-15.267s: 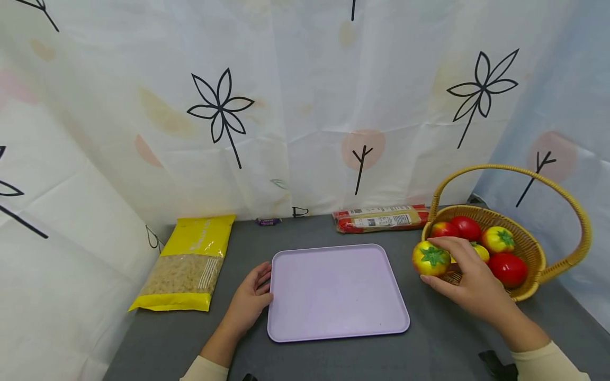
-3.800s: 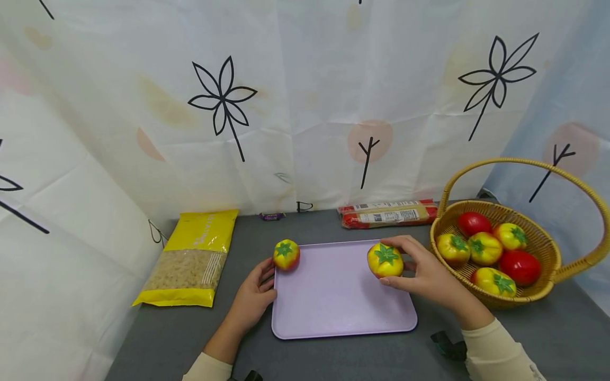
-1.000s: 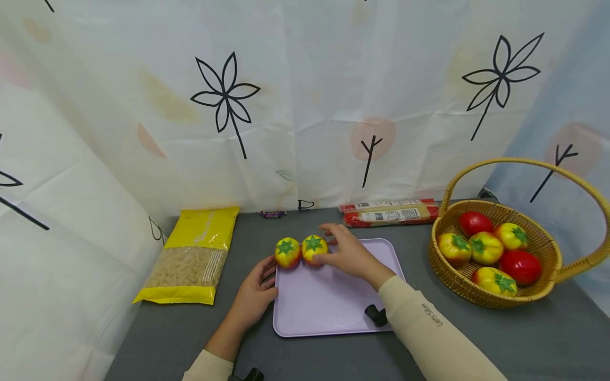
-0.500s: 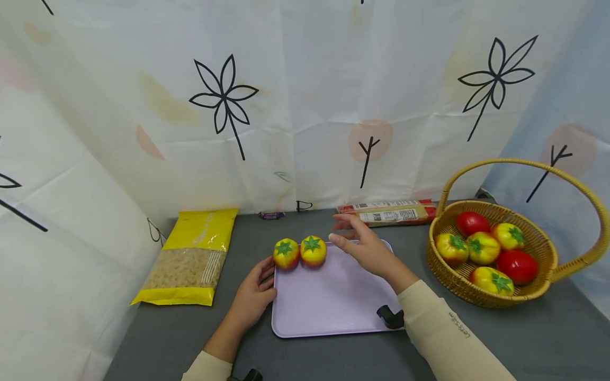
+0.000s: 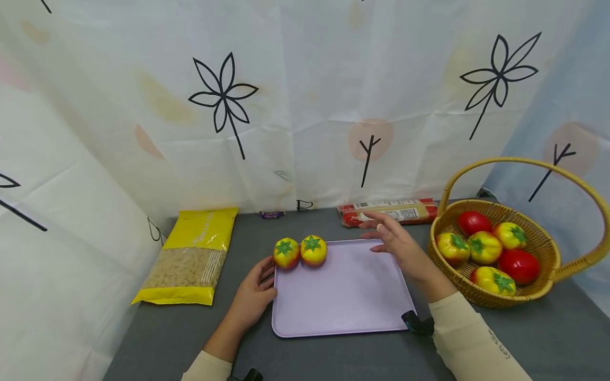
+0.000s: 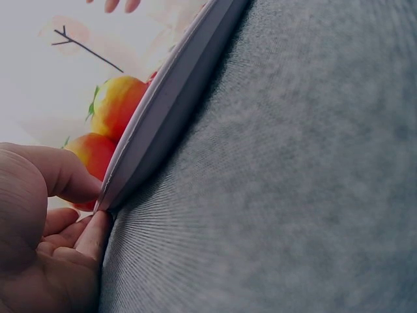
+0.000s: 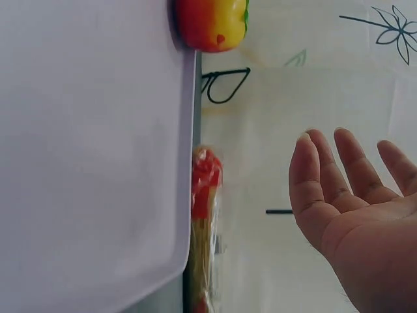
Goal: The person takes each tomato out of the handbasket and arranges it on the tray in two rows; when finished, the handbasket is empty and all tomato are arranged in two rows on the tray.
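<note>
A shallow lilac tray (image 5: 343,296) lies on the grey table. At its left edge, my left hand (image 5: 254,293) holds the rim, its thumb and fingertips against it in the left wrist view. Two tomato-like fruits, red-yellow with green star-shaped tops, sit side by side in the tray's far left corner: the left fruit (image 5: 287,254) and the right fruit (image 5: 313,251). Over the tray's far right corner hovers my right hand (image 5: 400,246), fingers spread and holding nothing. To its right stands a wicker basket (image 5: 452,280) with several red and yellow-red fruits (image 5: 485,247).
A yellow pasta bag (image 5: 188,259) lies left of the tray. Red-ended packs of long noodles (image 5: 395,212) and a small purple wrapped sweet (image 5: 271,215) lie at the back by the curtain (image 5: 310,106). The basket's tall handle (image 5: 524,160) arches above its rim.
Two fruits have gone onto the tray from the basket. In the last second my right hand let go of the second one and moved right. My left hand stayed at the tray.
</note>
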Motion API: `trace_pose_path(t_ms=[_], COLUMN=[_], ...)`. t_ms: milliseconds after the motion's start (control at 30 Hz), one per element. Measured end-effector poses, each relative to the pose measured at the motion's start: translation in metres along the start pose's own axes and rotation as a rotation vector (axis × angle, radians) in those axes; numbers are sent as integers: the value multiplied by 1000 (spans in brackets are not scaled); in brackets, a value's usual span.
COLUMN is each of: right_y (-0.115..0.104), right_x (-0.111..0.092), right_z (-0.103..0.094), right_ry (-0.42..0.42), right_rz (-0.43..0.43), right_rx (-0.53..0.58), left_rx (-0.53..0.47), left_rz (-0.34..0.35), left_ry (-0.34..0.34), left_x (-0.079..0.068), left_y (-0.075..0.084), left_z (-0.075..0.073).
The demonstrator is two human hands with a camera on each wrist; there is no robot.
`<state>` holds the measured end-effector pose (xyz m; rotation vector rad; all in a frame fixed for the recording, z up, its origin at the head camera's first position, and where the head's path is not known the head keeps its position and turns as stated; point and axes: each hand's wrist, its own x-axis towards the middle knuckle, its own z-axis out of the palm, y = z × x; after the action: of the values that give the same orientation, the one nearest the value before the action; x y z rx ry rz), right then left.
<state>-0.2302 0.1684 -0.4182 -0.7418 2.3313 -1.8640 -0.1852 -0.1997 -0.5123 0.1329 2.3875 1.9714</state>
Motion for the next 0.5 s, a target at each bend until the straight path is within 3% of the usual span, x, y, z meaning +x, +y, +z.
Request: trace_pose_path(t_ms=[500], right_y=[-6], right_x=[-36], right_z=[-54], right_ry=[75], right_rz=[-35], right_rx=[-1], left_rx=[5], left_rz=[-9], left_ry=[3], left_x=[0], left_y=[0], left_z=[0])
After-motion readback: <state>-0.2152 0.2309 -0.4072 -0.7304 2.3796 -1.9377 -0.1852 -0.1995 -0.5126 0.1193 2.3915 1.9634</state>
